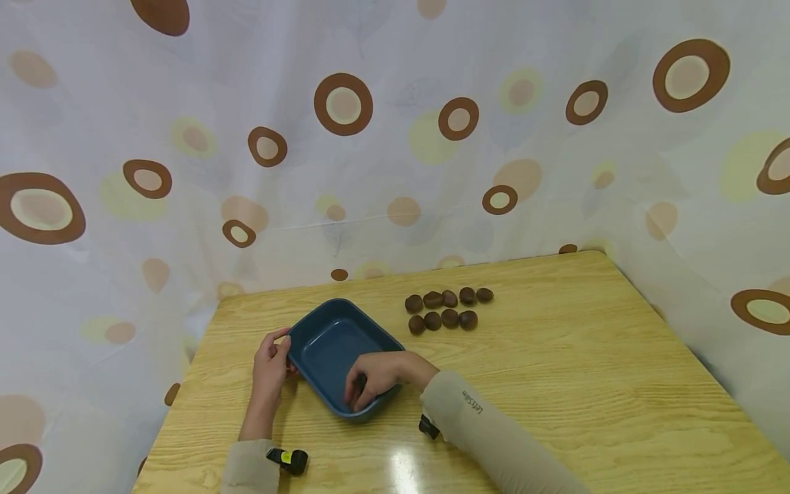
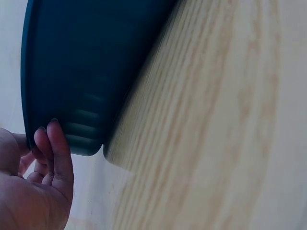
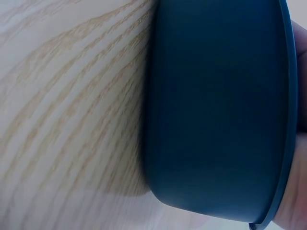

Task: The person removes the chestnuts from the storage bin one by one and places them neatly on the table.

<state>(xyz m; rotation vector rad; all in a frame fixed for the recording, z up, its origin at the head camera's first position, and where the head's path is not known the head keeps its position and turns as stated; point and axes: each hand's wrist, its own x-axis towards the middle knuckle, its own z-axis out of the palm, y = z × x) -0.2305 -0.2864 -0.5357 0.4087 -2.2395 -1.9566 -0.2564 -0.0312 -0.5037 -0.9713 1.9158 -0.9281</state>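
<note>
A dark blue rectangular basin (image 1: 336,336) with rounded corners stands on the table, turned at an angle. At its left corner my left hand (image 1: 270,363) grips the rim, thumb on top and fingers under it. In the left wrist view the fingertips (image 2: 53,132) lie against the basin's outer wall. My right hand (image 1: 376,374) reaches over the near right rim into the basin, fingers curled and pointing down. A dark patch shows between its thumb and fingers; whether that is a chestnut or shadow is unclear. The right wrist view shows mostly the basin's outer wall (image 3: 216,110).
Several brown chestnuts (image 1: 450,318) lie in two rows on the wooden table (image 1: 555,357), to the right of the basin. A patterned curtain (image 1: 395,137) hangs behind the table and along its sides.
</note>
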